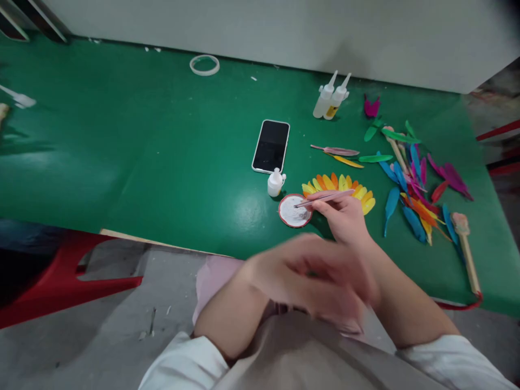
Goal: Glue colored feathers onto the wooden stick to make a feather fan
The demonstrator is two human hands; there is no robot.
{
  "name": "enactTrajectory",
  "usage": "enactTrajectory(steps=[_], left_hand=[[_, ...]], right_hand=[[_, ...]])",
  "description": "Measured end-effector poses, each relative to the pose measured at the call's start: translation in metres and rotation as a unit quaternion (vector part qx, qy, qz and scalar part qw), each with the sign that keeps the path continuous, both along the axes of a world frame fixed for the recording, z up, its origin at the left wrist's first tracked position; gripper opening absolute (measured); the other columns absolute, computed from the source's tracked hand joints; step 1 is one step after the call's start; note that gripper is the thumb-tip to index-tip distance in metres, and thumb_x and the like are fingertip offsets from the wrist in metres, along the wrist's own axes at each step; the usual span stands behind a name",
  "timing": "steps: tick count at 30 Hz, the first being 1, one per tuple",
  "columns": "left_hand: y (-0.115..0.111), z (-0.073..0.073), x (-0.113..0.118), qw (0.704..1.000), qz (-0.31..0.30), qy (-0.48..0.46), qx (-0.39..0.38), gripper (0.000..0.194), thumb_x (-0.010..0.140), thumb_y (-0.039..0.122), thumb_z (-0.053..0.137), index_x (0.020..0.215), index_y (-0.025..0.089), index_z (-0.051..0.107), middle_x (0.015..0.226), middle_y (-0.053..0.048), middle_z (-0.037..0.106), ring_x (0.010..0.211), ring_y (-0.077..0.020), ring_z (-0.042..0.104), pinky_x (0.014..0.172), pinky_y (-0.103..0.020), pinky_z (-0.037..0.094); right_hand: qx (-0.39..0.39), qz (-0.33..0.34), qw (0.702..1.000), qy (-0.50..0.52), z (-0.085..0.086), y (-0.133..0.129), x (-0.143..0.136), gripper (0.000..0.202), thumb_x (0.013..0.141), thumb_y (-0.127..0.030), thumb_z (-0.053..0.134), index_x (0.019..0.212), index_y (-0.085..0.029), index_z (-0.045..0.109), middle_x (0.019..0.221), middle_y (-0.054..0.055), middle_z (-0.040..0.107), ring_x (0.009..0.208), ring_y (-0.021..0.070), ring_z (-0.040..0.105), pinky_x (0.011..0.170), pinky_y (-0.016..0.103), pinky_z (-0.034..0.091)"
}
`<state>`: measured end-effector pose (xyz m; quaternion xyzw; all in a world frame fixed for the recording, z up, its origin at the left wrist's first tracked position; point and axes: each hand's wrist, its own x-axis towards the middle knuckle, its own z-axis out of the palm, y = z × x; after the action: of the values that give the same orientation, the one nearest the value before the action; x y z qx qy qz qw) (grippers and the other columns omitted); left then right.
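Head view: right hand [348,218] pinches tweezers [331,197], tips at the dish [279,213] near the table's [182,162] front edge. Left hand [309,271] blurred, grip can't be told. Feather fan [342,183] laid out; other feathers [414,223] loose toward right edge.

Tabletop [162,135] is plain green, dish [280,215] is white with a red rim, tweezers [331,197] kinda pinkish, feather fan [342,183] all yellow and orange, loose feathers [415,223] blue, magenta, green, red.
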<state>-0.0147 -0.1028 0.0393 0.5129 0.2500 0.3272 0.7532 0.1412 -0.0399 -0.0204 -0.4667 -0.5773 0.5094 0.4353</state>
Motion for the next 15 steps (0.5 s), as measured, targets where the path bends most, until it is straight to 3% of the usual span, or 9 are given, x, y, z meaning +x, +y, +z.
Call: enactTrajectory(steps=[1, 2, 4, 5, 6, 8, 11, 15], left_hand=[[0.010, 0.000, -0.009, 0.996, 0.090, 0.008, 0.019, 0.047, 0.068, 0.066, 0.062, 0.059, 0.020, 0.059, 0.047, 0.000, 0.053, 0.035, -0.0082, 0.040, 0.034, -0.024, 0.032], [0.020, -0.001, -0.017, 0.969, 0.240, 0.009, 0.050, 0.040, 0.075, 0.057, 0.061, 0.058, 0.021, 0.056, 0.044, 0.003, 0.047, 0.033, -0.0065, 0.033, 0.033, -0.023, 0.025], [0.038, -0.004, -0.032, 0.862, 0.502, 0.002, 0.071, 0.030, 0.081, 0.042, 0.057, 0.059, 0.022, 0.050, 0.040, 0.006, 0.033, 0.035, -0.0066, 0.025, 0.036, -0.022, 0.020], [0.045, -0.006, -0.037, 0.814, 0.577, 0.007, 0.063, 0.026, 0.082, 0.035, 0.055, 0.061, 0.022, 0.048, 0.041, 0.007, 0.032, 0.036, -0.0065, 0.024, 0.037, -0.022, 0.020], [0.050, -0.008, -0.041, 0.789, 0.613, 0.015, 0.051, 0.025, 0.082, 0.031, 0.052, 0.060, 0.021, 0.047, 0.041, 0.007, 0.031, 0.036, -0.0066, 0.023, 0.037, -0.022, 0.019], [0.055, -0.014, -0.045, 0.770, 0.635, 0.038, 0.050, 0.021, 0.081, 0.025, 0.049, 0.061, 0.021, 0.047, 0.042, 0.006, 0.034, 0.037, -0.0070, 0.029, 0.037, -0.022, 0.022], [0.056, -0.022, -0.044, 0.786, 0.606, 0.099, 0.073, 0.012, 0.079, 0.023, 0.053, 0.067, 0.020, 0.055, 0.050, 0.004, 0.047, 0.046, -0.0079, 0.044, 0.041, -0.020, 0.031], [0.058, -0.034, -0.043, 0.812, 0.545, 0.194, 0.077, 0.008, 0.080, 0.027, 0.058, 0.080, 0.019, 0.060, 0.069, 0.000, 0.059, 0.067, -0.0109, 0.059, 0.050, -0.019, 0.041]], right_hand=[[-0.025, -0.010, 0.998, 0.050, -0.001, 0.002, 0.002, 0.019, 0.072, -0.038, 0.073, 0.081, -0.021, 0.071, 0.076, 0.004, 0.075, 0.068, 0.0184, 0.070, 0.066, 0.034, 0.059], [-0.043, -0.018, 0.995, 0.091, -0.002, 0.004, 0.003, 0.024, 0.070, -0.041, 0.075, 0.081, -0.021, 0.071, 0.074, 0.003, 0.074, 0.065, 0.0183, 0.070, 0.065, 0.035, 0.059], [-0.059, -0.028, 0.989, 0.133, -0.005, 0.007, 0.006, 0.028, 0.067, -0.045, 0.076, 0.081, -0.021, 0.070, 0.071, 0.003, 0.073, 0.064, 0.0182, 0.069, 0.065, 0.035, 0.060], [-0.056, -0.032, 0.989, 0.132, -0.005, 0.008, 0.006, 0.028, 0.067, -0.044, 0.076, 0.081, -0.021, 0.070, 0.071, 0.003, 0.073, 0.064, 0.0181, 0.069, 0.065, 0.035, 0.060], [-0.045, -0.035, 0.992, 0.114, -0.005, 0.008, 0.007, 0.026, 0.069, -0.043, 0.075, 0.081, -0.021, 0.071, 0.073, 0.003, 0.074, 0.066, 0.0182, 0.070, 0.066, 0.035, 0.060], [-0.003, -0.036, 0.999, 0.035, -0.002, 0.006, 0.008, 0.017, 0.073, -0.036, 0.072, 0.079, -0.021, 0.071, 0.080, 0.004, 0.075, 0.075, 0.0194, 0.071, 0.071, 0.036, 0.059], [0.090, -0.016, 0.990, -0.108, 0.002, 0.004, 0.014, 0.009, 0.079, -0.026, 0.066, 0.076, -0.021, 0.073, 0.088, 0.004, 0.075, 0.089, 0.0200, 0.070, 0.083, 0.037, 0.056], [0.170, 0.015, 0.964, -0.204, 0.002, 0.005, 0.025, 0.012, 0.083, -0.024, 0.062, 0.081, -0.022, 0.073, 0.088, 0.002, 0.075, 0.087, 0.0186, 0.069, 0.085, 0.036, 0.055]])
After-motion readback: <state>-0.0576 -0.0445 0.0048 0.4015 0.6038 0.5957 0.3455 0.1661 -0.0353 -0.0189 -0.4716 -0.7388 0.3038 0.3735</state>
